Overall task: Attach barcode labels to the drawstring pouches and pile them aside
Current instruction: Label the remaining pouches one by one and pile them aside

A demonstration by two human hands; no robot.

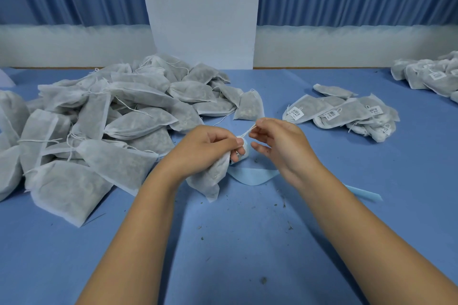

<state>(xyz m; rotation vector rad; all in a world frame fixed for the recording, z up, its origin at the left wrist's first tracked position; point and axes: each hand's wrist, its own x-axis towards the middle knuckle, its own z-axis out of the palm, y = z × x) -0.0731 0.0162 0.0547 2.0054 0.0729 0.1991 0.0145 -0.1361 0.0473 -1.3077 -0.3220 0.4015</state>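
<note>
Pouch at centre stage: the left hand is curled tight round its gathered neck, and the right hand pinches the white drawstring between thumb and forefinger, other fingers loose. Just beneath the hands a pale blue strip lies on the blue tabletop. Out left sprawls a big heap of plain pouches, out right a smaller pile of barcoded pouches, with more at the far right edge.
</note>
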